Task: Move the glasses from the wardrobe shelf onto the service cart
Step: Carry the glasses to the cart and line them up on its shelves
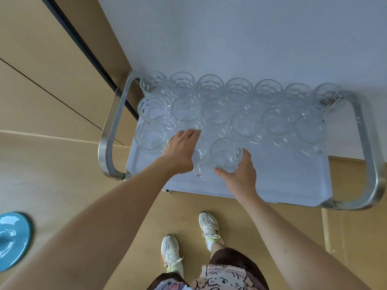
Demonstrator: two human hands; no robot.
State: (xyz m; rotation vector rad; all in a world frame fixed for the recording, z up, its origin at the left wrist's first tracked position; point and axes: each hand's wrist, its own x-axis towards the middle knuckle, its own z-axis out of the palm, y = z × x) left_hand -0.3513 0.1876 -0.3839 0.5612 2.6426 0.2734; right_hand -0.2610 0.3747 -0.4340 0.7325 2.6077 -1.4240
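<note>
Nearest to me, my right hand (238,174) cups a faceted glass mug (226,154) from its near side, thumb low on the left wall and fingers curled round the right, the base at or just above the cart's pale top (282,181); I judge this grip keeps the rim free and lets the mug go down level beside its neighbour. My left hand (181,152) lies over a second mug (199,151), fingers stretched across its rim, its handle (198,170) sticking out toward me; I cannot tell whether the fingers grip or only steady it. Both mugs start a third, near row, which I take as deliberate: rows filled from the left end, packed close to save room. The leftmost mug of that row (149,138) stands just beside my left hand, so a sideways slip could knock glass on glass. Beyond are two full rows, mugs touching or nearly so, up to the white wall (251,38). The bent metal handle (113,130) closes the left end; its twin (368,143) closes the right. The near right part of the top is bare, the likely place for the next mugs. Off to the left are tan wardrobe panels (41,80); the shelf itself is out of view. A blue round base (12,239) sits on the floor, well apart.
</note>
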